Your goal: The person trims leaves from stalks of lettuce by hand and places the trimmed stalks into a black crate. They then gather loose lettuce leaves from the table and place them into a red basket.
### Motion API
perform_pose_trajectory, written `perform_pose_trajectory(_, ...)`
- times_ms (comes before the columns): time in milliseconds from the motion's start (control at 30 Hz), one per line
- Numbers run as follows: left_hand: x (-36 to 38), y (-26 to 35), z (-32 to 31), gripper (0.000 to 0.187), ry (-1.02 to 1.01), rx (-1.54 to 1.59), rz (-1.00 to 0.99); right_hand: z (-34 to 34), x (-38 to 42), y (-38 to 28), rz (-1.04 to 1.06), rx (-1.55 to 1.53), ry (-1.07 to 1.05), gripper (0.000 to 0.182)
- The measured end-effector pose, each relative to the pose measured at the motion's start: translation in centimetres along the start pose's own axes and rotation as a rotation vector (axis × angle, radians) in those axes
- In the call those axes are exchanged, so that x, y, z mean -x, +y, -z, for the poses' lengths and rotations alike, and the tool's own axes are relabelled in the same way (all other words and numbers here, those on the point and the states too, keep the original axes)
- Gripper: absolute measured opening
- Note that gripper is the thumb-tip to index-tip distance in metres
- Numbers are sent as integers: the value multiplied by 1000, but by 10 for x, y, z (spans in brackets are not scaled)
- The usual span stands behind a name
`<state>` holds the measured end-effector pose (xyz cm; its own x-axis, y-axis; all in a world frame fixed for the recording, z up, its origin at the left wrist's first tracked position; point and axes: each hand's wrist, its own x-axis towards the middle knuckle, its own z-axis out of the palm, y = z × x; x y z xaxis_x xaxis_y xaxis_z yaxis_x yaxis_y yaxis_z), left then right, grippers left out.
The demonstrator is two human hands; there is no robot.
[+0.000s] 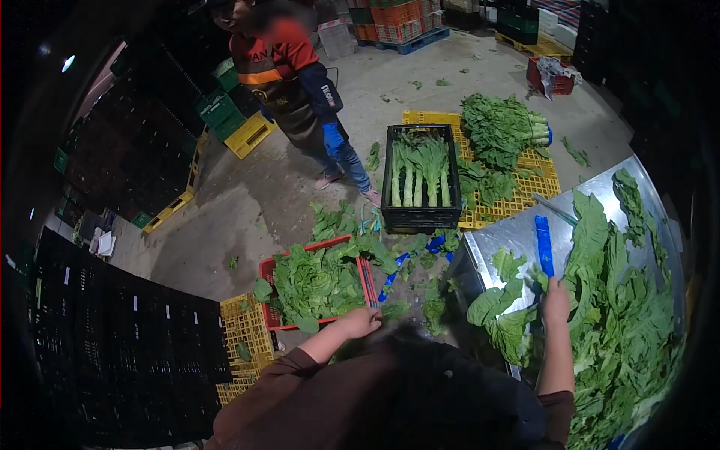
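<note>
My left hand (362, 321) is closed beside the near right corner of a red crate (367, 281) heaped with green leaves (319, 279). What its fingers hold, if anything, I cannot make out. Over the metal table (491, 264), my right hand (556, 301) is closed at the near end of a flat blue strip (544, 244). Loose leaves (506, 311) lie left of that hand, and a large pile of long leafy greens (619, 322) covers the table to its right. A thin metal tool (553, 207) rests beyond the strip.
A black crate (420, 217) of trimmed leafy stems stands ahead, near a yellow pallet (540, 180) bearing a bundle of greens (502, 129). A person with blue gloves (334, 139) stands at the upper left. Black crates (127, 337) are stacked at left. Leaves and blue strips litter the floor.
</note>
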<state>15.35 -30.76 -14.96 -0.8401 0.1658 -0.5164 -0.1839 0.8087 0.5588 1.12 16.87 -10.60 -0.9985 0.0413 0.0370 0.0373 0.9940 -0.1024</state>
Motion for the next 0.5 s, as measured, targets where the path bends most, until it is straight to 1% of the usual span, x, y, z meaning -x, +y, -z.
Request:
perform_pose_trajectory(33,-5,5,0,35,-6,5,4,11,-1,5,-34,12,64,32)
perform_pose_trajectory(67,-7,13,3,35,12,-8,-38,33,4,5,-34,-36,157,34)
perform_pose_trajectory(100,-10,23,9,35,29,-25,-85,48,5,9,-96,-35,159,34)
perform_pose_trajectory(133,-11,36,15,34,27,-27,-80,57,7,15,-172,-27,160,34)
perform_pose_trajectory(167,-15,44,21,35,39,-24,-123,59,11,22,-234,-47,137,43)
perform_pose_trajectory(200,-21,50,24,35,22,-22,-182,65,21,26,-125,-114,211,50)
perform_pose_trajectory(233,-30,52,23,36,79,-18,-233,71,34,30,-47,-162,283,57)
perform_pose_trajectory(267,-42,53,21,37,113,-6,-296,67,46,39,-100,-161,238,67)
perform_pose_trajectory(300,-47,62,26,37,104,82,-319,75,62,38,-156,-148,169,66)
perform_pose_trajectory(333,-56,75,30,36,110,59,-354,77,80,40,-276,-63,71,67)
perform_pose_trajectory(367,-58,95,33,36,97,124,-363,71,98,46,-388,25,-29,66)
perform_pose_trajectory(400,-63,116,35,36,101,189,-363,68,119,47,-495,101,-65,66)
perform_pose_trajectory(433,-74,129,33,36,115,116,-466,66,136,47,-606,109,-107,67)
perform_pose_trajectory(500,-86,167,27,36,157,11,-653,52,172,61,-622,156,-188,67)
